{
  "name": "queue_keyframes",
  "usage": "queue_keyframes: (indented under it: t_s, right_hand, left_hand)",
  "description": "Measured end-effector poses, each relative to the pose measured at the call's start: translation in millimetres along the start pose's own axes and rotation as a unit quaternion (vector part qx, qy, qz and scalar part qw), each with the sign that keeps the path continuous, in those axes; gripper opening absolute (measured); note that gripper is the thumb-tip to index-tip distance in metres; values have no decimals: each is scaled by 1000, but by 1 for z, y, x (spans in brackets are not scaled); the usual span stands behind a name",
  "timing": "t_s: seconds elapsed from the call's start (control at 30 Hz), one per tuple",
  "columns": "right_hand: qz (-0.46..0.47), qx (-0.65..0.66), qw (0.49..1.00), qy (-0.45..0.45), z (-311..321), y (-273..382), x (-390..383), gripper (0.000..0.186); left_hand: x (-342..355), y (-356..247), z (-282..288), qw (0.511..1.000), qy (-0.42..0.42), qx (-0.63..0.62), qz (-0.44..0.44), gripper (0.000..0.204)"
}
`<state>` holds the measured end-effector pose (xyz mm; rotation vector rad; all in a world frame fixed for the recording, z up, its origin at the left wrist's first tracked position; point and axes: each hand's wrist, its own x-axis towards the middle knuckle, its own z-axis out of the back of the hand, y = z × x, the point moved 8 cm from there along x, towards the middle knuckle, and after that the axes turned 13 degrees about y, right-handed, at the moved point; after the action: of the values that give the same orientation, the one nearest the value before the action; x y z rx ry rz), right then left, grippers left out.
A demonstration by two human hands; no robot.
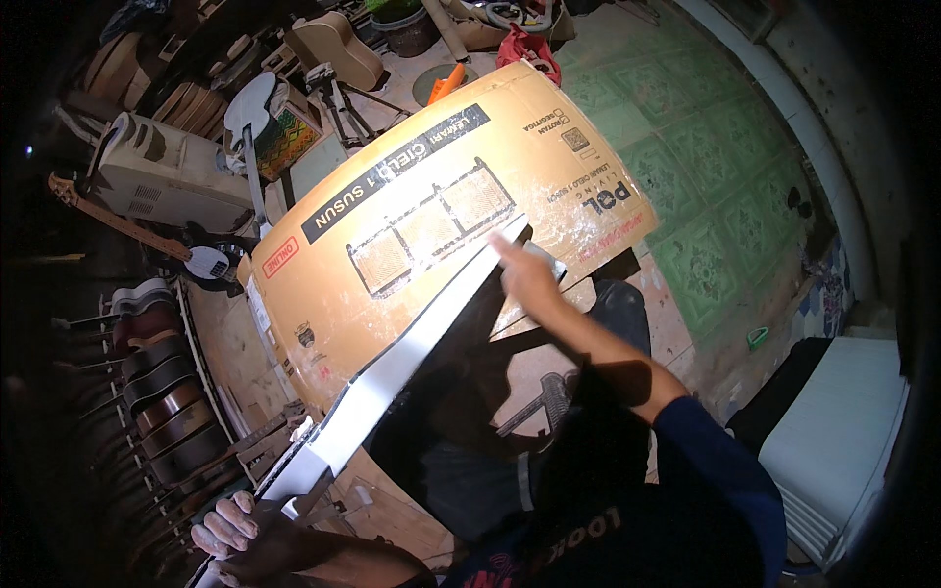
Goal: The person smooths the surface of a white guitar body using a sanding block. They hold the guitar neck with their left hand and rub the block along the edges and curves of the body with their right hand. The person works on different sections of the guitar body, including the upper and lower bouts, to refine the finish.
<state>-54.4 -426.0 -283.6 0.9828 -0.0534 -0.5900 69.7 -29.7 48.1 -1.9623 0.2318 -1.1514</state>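
Observation:
A long white instrument-like piece (390,367) with dark edging slants from the lower left to the middle of the cardboard. My left hand (231,529), fingers curled and dusted pale, grips its narrow lower-left end. Near the upper-right end is my right hand (529,279), its fingertips blurred at the white surface; whether they hold anything is unclear. Beneath lies a big flattened cardboard box (323,206) with printing and white dust. My dark-clothed legs are partly in shadow below.
Guitars (157,382) stand racked at left; another instrument (206,263) lies above them. An appliance (157,176), wooden parts (333,54), a red bag (524,49) and orange object (446,83) crowd the back. Green tiled floor (725,186) and a pale cabinet (833,431) are at right.

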Motion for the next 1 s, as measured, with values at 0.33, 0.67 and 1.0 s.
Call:
queue_keyframes:
  t_s: [0.33,0.67,1.0]
  right_hand:
    - [55,-106,989,-86,32,-26,7,57]
    - [225,228,939,122,-29,195,-118,66]
    - [260,198,936,130,-14,224,-140,64]
  left_hand:
    - [-11,-7,-5,998,-38,34,-26,29]
    - [-25,-9,-14,998,-40,2,-50,24]
    - [-41,-17,-31,997,28,21,-66,21]
